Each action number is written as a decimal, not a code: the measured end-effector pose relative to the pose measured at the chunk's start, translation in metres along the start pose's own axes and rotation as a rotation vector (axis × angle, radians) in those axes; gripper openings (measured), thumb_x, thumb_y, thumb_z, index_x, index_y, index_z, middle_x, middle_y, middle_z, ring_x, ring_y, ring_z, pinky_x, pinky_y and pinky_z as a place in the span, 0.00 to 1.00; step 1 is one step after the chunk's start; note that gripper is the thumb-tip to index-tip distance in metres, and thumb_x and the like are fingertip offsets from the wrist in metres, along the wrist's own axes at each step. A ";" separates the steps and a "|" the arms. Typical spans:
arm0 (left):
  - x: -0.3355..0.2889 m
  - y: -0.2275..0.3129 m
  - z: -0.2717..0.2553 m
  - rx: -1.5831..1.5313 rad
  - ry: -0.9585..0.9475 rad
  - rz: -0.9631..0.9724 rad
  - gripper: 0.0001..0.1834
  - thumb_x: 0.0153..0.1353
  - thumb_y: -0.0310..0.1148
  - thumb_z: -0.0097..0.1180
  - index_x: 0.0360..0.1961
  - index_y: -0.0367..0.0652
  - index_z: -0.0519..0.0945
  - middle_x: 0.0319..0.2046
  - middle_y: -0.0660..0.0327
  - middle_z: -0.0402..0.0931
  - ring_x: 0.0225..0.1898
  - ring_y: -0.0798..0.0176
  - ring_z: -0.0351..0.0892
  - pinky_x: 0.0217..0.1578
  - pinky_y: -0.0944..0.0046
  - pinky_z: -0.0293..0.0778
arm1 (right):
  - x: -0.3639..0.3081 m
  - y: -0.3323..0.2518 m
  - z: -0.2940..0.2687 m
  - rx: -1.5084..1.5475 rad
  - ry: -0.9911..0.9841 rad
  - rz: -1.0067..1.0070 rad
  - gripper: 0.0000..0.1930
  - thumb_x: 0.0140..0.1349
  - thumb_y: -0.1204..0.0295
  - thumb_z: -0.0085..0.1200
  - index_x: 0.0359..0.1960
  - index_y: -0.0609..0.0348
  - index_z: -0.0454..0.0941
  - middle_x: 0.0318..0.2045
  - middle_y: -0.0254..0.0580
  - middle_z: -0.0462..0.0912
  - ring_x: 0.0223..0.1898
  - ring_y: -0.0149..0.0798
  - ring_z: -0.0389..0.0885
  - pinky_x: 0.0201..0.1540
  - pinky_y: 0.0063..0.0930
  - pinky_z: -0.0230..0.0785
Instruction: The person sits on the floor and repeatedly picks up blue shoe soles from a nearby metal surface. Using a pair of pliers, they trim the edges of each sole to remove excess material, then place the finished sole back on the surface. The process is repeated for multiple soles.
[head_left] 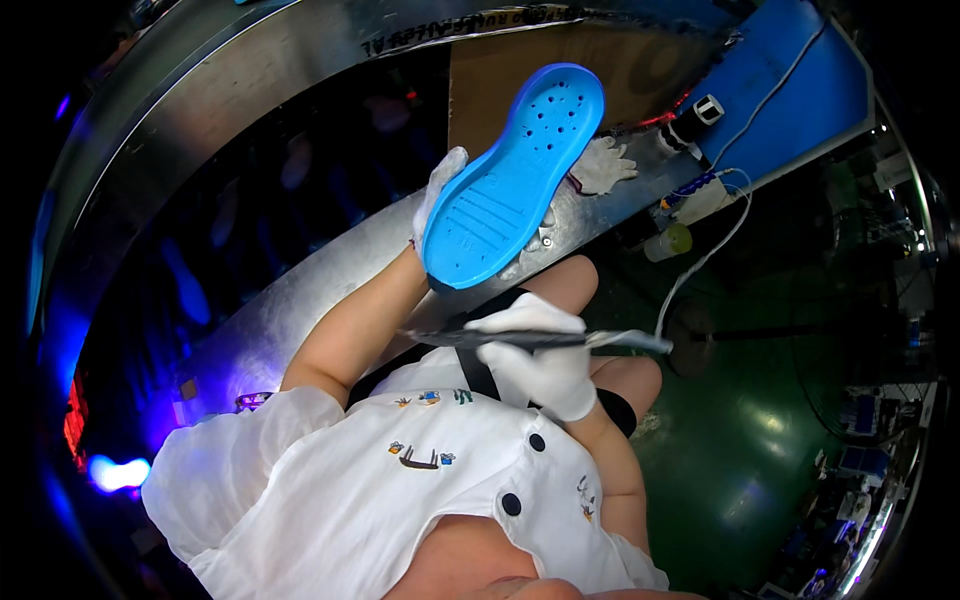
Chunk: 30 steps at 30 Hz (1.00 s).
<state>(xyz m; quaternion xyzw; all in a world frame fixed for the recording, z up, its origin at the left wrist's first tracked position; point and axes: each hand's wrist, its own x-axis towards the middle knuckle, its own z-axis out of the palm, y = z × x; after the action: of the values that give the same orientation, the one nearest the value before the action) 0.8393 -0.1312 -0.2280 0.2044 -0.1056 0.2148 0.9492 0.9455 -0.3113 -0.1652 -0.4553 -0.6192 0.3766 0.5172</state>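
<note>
From afar, I have the white-gloved left hand (438,190) cupped round a bright-blue, rubbery-looking shoe sole (500,190), likely leaving its recessed face unobstructed; nearer the body, the white-gloved right hand (545,360) pinches a slim, dark, motion-blurred tool (560,339).

The white shirt (330,480) has loose sleeves, black buttons (511,504) and colourful embroidery (420,458). Left hand (436,195) and right hand (550,368) wear white gloves (570,395).

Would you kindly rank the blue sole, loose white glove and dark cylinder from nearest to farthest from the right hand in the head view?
1. Blue sole, ahead, in the left hand.
2. Loose white glove, beyond the sole, on the bench.
3. Dark cylinder, toward the upper right.
</note>
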 end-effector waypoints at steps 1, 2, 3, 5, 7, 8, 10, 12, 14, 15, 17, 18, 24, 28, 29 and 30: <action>-0.001 0.004 0.002 -0.014 -0.013 0.001 0.48 0.61 0.71 0.38 0.67 0.39 0.60 0.51 0.32 0.70 0.44 0.38 0.80 0.28 0.46 0.85 | -0.001 0.007 -0.005 0.213 0.065 0.050 0.10 0.52 0.82 0.60 0.37 0.65 0.81 0.28 0.39 0.81 0.29 0.29 0.77 0.33 0.22 0.68; -0.010 0.000 0.003 -0.073 0.069 0.017 0.48 0.61 0.71 0.37 0.67 0.39 0.59 0.50 0.33 0.71 0.44 0.37 0.80 0.29 0.45 0.84 | -0.005 0.008 -0.006 0.277 0.227 0.048 0.10 0.56 0.78 0.59 0.39 0.67 0.78 0.30 0.41 0.81 0.31 0.32 0.78 0.36 0.24 0.71; -0.012 -0.001 0.013 -0.121 0.238 0.051 0.49 0.61 0.71 0.36 0.67 0.38 0.60 0.49 0.33 0.73 0.43 0.37 0.80 0.32 0.43 0.83 | -0.007 0.010 -0.008 0.349 0.386 0.020 0.11 0.59 0.75 0.58 0.41 0.68 0.74 0.32 0.43 0.80 0.33 0.34 0.79 0.40 0.26 0.74; -0.024 -0.001 0.032 -0.059 0.175 0.021 0.51 0.58 0.74 0.36 0.67 0.39 0.62 0.48 0.33 0.74 0.42 0.38 0.81 0.38 0.38 0.80 | -0.017 0.025 -0.026 0.371 0.468 -0.056 0.11 0.64 0.72 0.53 0.44 0.67 0.72 0.38 0.44 0.78 0.37 0.35 0.80 0.43 0.27 0.76; -0.041 -0.001 0.077 -0.114 0.140 0.023 0.55 0.55 0.78 0.36 0.67 0.39 0.61 0.48 0.32 0.74 0.41 0.37 0.81 0.35 0.38 0.81 | -0.026 0.030 -0.037 0.335 0.519 -0.018 0.11 0.64 0.73 0.51 0.44 0.67 0.71 0.42 0.46 0.76 0.39 0.35 0.80 0.45 0.28 0.76; -0.057 0.018 0.099 0.013 0.264 0.028 0.56 0.54 0.79 0.36 0.68 0.39 0.59 0.49 0.31 0.72 0.40 0.35 0.81 0.34 0.37 0.81 | -0.029 0.028 -0.034 0.340 0.517 -0.022 0.11 0.64 0.73 0.51 0.45 0.67 0.71 0.41 0.46 0.77 0.39 0.35 0.80 0.45 0.27 0.75; -0.080 0.054 0.143 0.211 0.203 0.165 0.57 0.54 0.79 0.34 0.68 0.38 0.56 0.51 0.30 0.69 0.38 0.30 0.81 0.27 0.36 0.80 | -0.027 0.025 -0.031 0.421 0.465 0.016 0.12 0.63 0.74 0.51 0.46 0.68 0.70 0.40 0.48 0.78 0.40 0.35 0.80 0.45 0.26 0.75; -0.052 0.121 0.173 0.563 -0.032 0.183 0.58 0.55 0.80 0.28 0.70 0.39 0.54 0.46 0.28 0.72 0.43 0.36 0.80 0.32 0.44 0.83 | -0.026 0.031 -0.032 0.381 0.510 0.004 0.12 0.63 0.74 0.52 0.46 0.68 0.70 0.40 0.49 0.79 0.40 0.35 0.80 0.45 0.26 0.75; -0.043 0.175 0.205 0.791 -0.145 0.263 0.51 0.62 0.73 0.30 0.69 0.36 0.54 0.46 0.29 0.73 0.44 0.40 0.81 0.39 0.50 0.83 | -0.018 0.035 -0.025 0.339 0.465 0.018 0.12 0.63 0.74 0.52 0.46 0.69 0.71 0.40 0.50 0.80 0.40 0.37 0.81 0.45 0.26 0.75; -0.030 0.177 0.238 1.288 0.328 0.517 0.40 0.61 0.61 0.39 0.63 0.37 0.60 0.47 0.38 0.74 0.46 0.47 0.79 0.44 0.53 0.80 | -0.016 0.041 -0.022 0.393 0.472 0.050 0.12 0.63 0.75 0.52 0.46 0.69 0.71 0.39 0.50 0.80 0.37 0.35 0.80 0.43 0.25 0.74; -0.048 0.224 0.256 1.175 0.670 0.736 0.36 0.62 0.54 0.43 0.64 0.40 0.62 0.53 0.42 0.72 0.49 0.49 0.78 0.50 0.51 0.74 | -0.008 0.041 -0.010 0.369 0.381 0.010 0.12 0.62 0.76 0.53 0.45 0.70 0.73 0.36 0.48 0.81 0.35 0.33 0.79 0.40 0.23 0.73; -0.058 0.256 0.252 1.082 0.775 0.845 0.34 0.63 0.51 0.45 0.65 0.42 0.62 0.55 0.44 0.71 0.51 0.49 0.77 0.53 0.50 0.71 | -0.009 0.036 -0.008 0.334 0.378 0.040 0.12 0.61 0.76 0.55 0.44 0.69 0.74 0.33 0.45 0.81 0.32 0.30 0.77 0.38 0.22 0.71; -0.330 0.437 0.279 2.527 2.584 0.066 0.31 0.60 0.56 0.48 0.53 0.43 0.77 0.55 0.45 0.75 0.51 0.48 0.77 0.51 0.53 0.70 | -0.015 0.041 -0.006 0.351 0.360 0.149 0.10 0.58 0.81 0.58 0.42 0.71 0.77 0.35 0.42 0.82 0.35 0.29 0.80 0.41 0.20 0.73; -0.446 0.429 0.292 2.139 2.816 -1.172 0.25 0.69 0.50 0.38 0.60 0.51 0.73 0.62 0.53 0.69 0.63 0.43 0.66 0.60 0.51 0.68 | -0.015 0.042 -0.007 0.349 0.359 0.189 0.10 0.59 0.82 0.56 0.42 0.71 0.77 0.36 0.42 0.82 0.37 0.30 0.80 0.43 0.21 0.72; -0.494 0.433 0.292 2.090 2.877 -0.990 0.23 0.68 0.49 0.39 0.57 0.50 0.74 0.59 0.52 0.71 0.61 0.43 0.68 0.58 0.50 0.69 | -0.014 0.043 -0.005 0.347 0.344 0.193 0.10 0.59 0.82 0.56 0.43 0.71 0.77 0.36 0.42 0.82 0.37 0.30 0.80 0.43 0.21 0.72; -0.542 0.436 0.299 2.098 2.916 -0.759 0.22 0.68 0.48 0.41 0.55 0.49 0.76 0.57 0.52 0.73 0.58 0.42 0.71 0.56 0.49 0.70 | -0.014 0.043 -0.004 0.360 0.328 0.199 0.10 0.59 0.82 0.56 0.43 0.71 0.77 0.36 0.42 0.82 0.37 0.30 0.80 0.43 0.21 0.72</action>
<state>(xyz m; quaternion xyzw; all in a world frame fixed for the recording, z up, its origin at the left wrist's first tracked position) 0.1293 -0.0989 0.0325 -0.3263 -0.9144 0.0309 0.2374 0.9572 -0.3112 -0.2094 -0.4697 -0.4021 0.4509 0.6437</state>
